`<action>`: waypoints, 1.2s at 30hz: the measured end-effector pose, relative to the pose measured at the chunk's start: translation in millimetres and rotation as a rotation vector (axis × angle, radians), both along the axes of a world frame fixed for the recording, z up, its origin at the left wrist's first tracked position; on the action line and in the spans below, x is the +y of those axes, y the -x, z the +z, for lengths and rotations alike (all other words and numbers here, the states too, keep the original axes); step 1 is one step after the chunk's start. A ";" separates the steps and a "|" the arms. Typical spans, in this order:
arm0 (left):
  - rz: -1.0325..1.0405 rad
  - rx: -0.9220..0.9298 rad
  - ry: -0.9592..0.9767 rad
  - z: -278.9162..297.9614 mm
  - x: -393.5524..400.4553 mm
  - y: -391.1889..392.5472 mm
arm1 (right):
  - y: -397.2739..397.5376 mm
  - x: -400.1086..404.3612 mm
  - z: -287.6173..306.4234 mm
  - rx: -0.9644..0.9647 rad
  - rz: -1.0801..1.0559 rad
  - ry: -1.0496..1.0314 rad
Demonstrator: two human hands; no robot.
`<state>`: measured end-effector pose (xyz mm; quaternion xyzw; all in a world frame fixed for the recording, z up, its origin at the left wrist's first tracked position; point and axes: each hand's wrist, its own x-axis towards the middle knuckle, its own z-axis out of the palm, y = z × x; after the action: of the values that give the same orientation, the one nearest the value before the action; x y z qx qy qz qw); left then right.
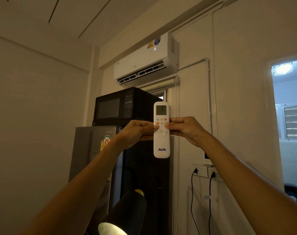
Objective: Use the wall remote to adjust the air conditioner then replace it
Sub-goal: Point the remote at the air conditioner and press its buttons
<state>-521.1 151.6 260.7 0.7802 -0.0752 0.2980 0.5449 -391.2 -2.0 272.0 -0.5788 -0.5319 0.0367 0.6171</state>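
Note:
A white remote (161, 146) marked AUX stands upright in mid-air, screen end up, pointing toward the white air conditioner (144, 60) mounted high on the wall. My left hand (136, 133) grips its left side, thumb resting on the buttons near the round menu pad. My right hand (186, 129) grips its right side, thumb on the buttons too. The air conditioner's flap is open and a lit digit shows on its front. A white wall holder (206, 158) is partly hidden behind my right forearm.
A black microwave (120, 106) sits on a grey fridge (91, 146) at the left. A lit black lamp (125, 216) is below. Two black plugs (203, 173) with hanging cords sit in wall sockets. A bright doorway (288, 124) opens at the right.

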 end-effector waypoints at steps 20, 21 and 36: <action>-0.003 0.011 0.011 -0.9 0.6 2.4 | 3.5 -0.1 -0.7 0.003 -0.003 0.005; -0.002 0.010 0.011 -1.0 0.8 2.3 | 3.4 -0.1 -0.7 0.004 -0.001 0.005; 0.004 0.011 0.006 -0.1 0.1 3.4 | 4.6 0.8 1.0 0.006 0.001 0.008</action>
<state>-524.4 151.7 260.6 0.7803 -0.0699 0.2950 0.5470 -395.8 -1.2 273.0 -0.5809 -0.5300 0.0408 0.6164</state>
